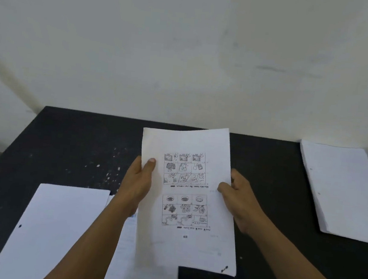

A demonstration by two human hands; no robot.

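Observation:
I hold a printed sheet [182,243] up over the black table [71,147]. It carries two grids of small black-and-white drawings, printed upside down to me, and a dark staple mark at its lower right corner. My left hand [138,184] grips its left edge, thumb on the front face. On the right edge, my right hand [238,195] pinches the sheet with the thumb on the front. The sheet stands nearly upright, tilted slightly.
A blank white sheet [52,232] lies at the near left of the table, with more paper [124,252] partly under my left forearm. A stack of white sheets [343,189] lies at the right edge. A pale wall [186,50] rises behind the table.

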